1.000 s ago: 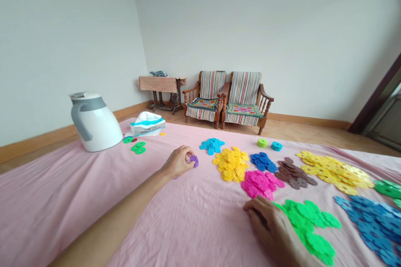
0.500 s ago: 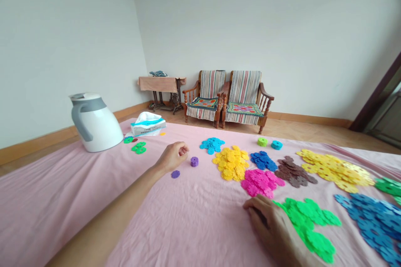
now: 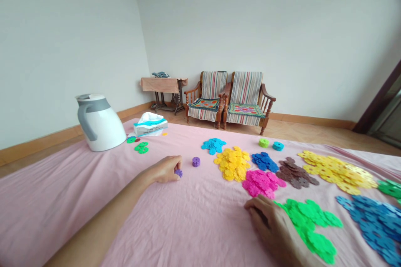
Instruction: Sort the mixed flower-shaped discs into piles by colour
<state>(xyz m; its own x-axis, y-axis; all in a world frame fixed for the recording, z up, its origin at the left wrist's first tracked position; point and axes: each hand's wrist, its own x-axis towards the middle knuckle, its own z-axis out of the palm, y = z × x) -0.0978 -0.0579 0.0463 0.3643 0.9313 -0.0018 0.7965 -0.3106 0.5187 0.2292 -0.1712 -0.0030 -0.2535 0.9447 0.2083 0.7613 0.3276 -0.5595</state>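
Observation:
My left hand (image 3: 167,170) pinches a purple disc (image 3: 178,173) between thumb and fingers, just over the pink cloth. A short stack of purple discs (image 3: 196,162) stands a little to its right, apart from the hand. My right hand (image 3: 272,225) rests on the cloth with its fingers curled in and close together, and no piece shows in them. It lies beside a heap of bright green notched discs (image 3: 308,217), partly covering that heap's left edge. Just beyond its fingertips is a heap of magenta discs (image 3: 261,182).
Further heaps are yellow (image 3: 232,162), light blue (image 3: 213,145), dark blue (image 3: 265,161), brown (image 3: 294,172), pale yellow (image 3: 338,169) and blue (image 3: 372,223). Small lime (image 3: 263,142) and teal (image 3: 277,146) stacks stand behind. A white jug (image 3: 105,127) and tissue pack (image 3: 151,126) are at left.
My left hand has come back toward me and slightly left, and it has taken hold of the purple disc that lay on the cloth. My right hand has stayed in place.

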